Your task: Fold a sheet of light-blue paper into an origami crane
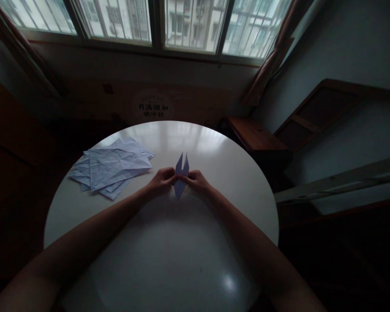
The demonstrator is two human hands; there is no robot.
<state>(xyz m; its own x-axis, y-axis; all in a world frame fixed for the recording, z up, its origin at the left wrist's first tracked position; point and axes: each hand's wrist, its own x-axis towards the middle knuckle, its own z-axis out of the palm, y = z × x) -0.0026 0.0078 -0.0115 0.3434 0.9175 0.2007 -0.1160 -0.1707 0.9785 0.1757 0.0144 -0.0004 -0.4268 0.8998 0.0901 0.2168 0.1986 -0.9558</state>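
A folded pale-blue paper shape [181,177] with two upward points and one lower tip sits above the middle of the round white table [169,251]. My left hand [161,180] pinches its left edge with closed fingers. My right hand [197,180] pinches its right edge the same way. Both forearms reach in from the near edge of the table.
A loose pile of creased paper sheets [110,168] lies on the table's left side. A dark wooden bench [255,138] stands past the table's right rim, a wall with windows [143,21] behind. The floor around is dark.
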